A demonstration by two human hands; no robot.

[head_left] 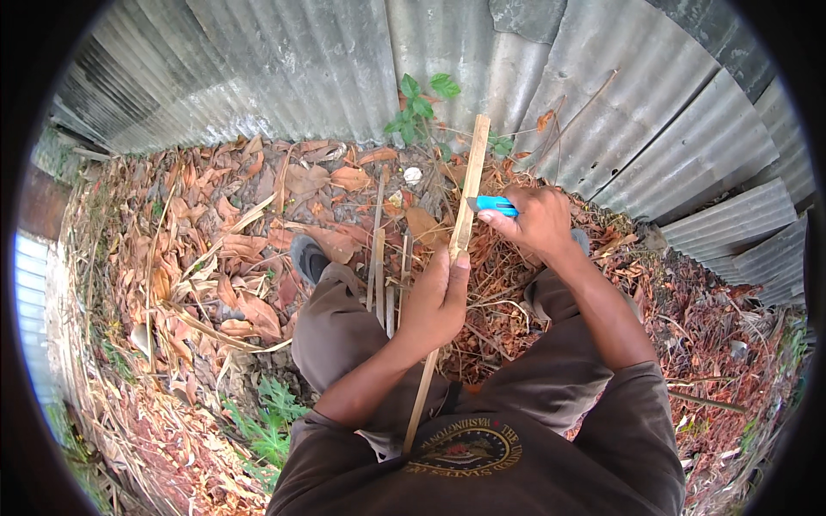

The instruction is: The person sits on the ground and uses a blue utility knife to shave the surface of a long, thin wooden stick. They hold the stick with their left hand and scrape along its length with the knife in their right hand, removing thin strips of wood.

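My left hand (437, 301) is closed around a long, narrow strip of pale wood or split bamboo (474, 163). The strip slants from against my shirt up past my fingers toward the fence. In my right hand (540, 222) is a blue utility knife (496, 205), its short dark blade pointing left at the strip's right edge, above my left thumb. Whether the blade cuts into the strip cannot be made out. Several similar strips (379, 262) lie on the ground between my feet, just left of my left hand.
A grey corrugated metal fence (292, 73) runs along the far side and curves down the right. Dry brown leaves (249, 310) and reddish litter cover the ground. Green plants grow at the fence (413, 112) and at lower left (268, 421). A thin stick (710, 401) lies at right.
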